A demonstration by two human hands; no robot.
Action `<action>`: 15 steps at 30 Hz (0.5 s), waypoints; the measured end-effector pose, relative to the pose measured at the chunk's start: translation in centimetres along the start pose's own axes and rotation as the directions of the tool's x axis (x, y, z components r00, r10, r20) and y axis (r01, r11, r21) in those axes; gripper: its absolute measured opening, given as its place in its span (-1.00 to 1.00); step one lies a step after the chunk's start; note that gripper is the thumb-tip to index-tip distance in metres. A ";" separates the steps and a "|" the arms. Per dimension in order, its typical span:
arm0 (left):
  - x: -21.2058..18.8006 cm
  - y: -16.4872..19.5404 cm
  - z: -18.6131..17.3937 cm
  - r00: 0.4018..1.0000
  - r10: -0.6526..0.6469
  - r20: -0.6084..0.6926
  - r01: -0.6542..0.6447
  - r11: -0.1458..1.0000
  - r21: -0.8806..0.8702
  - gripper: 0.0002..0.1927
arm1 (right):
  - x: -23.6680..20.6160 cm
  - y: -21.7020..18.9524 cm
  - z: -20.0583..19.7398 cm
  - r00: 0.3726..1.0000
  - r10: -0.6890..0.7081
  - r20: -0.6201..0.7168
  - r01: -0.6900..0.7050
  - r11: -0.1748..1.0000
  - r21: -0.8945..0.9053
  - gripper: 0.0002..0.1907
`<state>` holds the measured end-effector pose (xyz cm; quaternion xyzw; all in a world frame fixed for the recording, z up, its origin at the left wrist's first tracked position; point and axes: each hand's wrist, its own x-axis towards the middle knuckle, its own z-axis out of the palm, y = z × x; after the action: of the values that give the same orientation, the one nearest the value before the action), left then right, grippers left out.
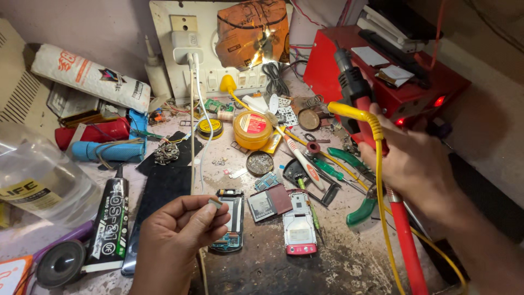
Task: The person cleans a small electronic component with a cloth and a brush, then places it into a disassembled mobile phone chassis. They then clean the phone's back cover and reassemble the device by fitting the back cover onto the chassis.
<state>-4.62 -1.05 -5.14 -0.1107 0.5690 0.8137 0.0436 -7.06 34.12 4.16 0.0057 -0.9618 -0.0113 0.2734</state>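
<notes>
**Tiny part held up, hot tool ready**

Left hand (183,232) pinching a small grey chip (215,203), just left of the open phone (232,226) on the counter (327,267). Right hand (406,164) clenched around a red and black soldering tool (357,95) with a yellow cord (376,164), up and right of the phone. Looks like checking the chip. Probably needs a steady hold.

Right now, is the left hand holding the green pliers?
No, the left hand pinches a small chip in its fingers, while the green pliers lie on the bench by the right hand.
</notes>
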 end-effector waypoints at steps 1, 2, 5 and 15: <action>0.1 -0.1 0.0 1.000 0.000 0.002 0.000 1.000 -0.012 -0.79 | -0.2 0.2 0.4 1.000 -0.008 -0.015 0.008 1.000 0.007 -0.20; 0.1 -0.2 -0.1 1.000 -0.002 0.005 0.002 1.000 -0.018 -0.79 | -0.6 0.4 0.8 1.000 -0.011 -0.027 0.011 1.000 0.017 -0.21; 0.1 -0.3 0.0 1.000 -0.009 0.015 0.009 1.000 -0.025 -0.79 | -0.9 0.8 1.8 0.995 -0.056 -0.079 0.052 0.997 -0.059 -0.16; -0.6 0.1 0.7 0.998 -0.046 0.037 0.044 0.998 0.044 -0.79 | -2.5 3.1 -2.9 0.991 0.122 -0.047 -0.103 0.947 0.303 -0.49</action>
<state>-4.16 -0.38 -4.72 -0.1070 0.5829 0.8019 0.0752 -3.40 37.20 5.38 -0.0073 -0.9417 0.1508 0.3008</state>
